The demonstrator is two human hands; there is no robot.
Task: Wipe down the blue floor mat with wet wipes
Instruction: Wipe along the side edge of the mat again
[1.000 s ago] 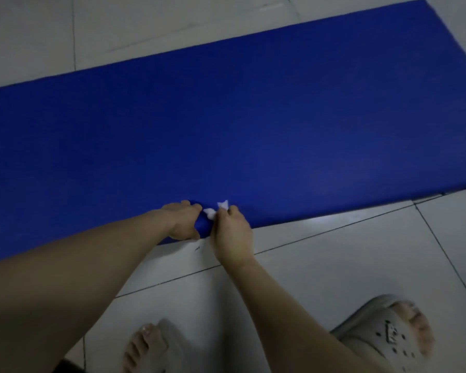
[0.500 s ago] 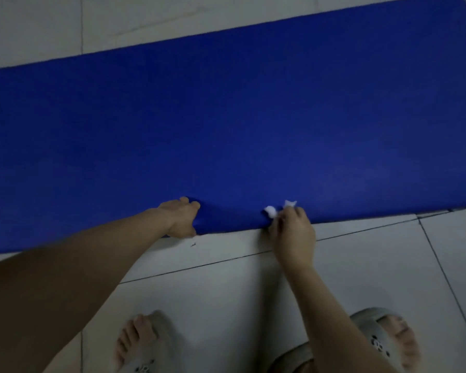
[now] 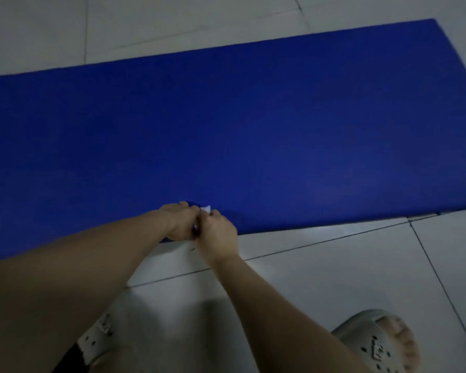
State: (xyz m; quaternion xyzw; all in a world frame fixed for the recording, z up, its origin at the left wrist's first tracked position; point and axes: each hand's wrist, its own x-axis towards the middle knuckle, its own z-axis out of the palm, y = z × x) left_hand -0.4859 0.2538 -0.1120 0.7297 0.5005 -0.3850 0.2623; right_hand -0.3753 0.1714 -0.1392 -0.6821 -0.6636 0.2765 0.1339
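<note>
A long blue floor mat (image 3: 253, 125) lies flat across the tiled floor and runs out of view on the left. My left hand (image 3: 179, 223) grips the mat's near edge, thumb on top. My right hand (image 3: 218, 234) is pressed right against it at that same edge and pinches a small crumpled white wet wipe (image 3: 205, 209), of which only a tip shows above the fingers. Both hands sit at the mat's front border, a little left of the middle of the view.
Pale floor tiles (image 3: 334, 265) with dark grout lines surround the mat. My two feet in light perforated clogs stand near the bottom edge, my right foot (image 3: 379, 343) and my left foot (image 3: 97, 337). The mat's right end (image 3: 439, 25) is at the upper right.
My right hand with the wipe has slid left along the mat's near edge, back against my left hand. The left hand stayed gripping the edge. The camera tilted so the mat's right end shows.
</note>
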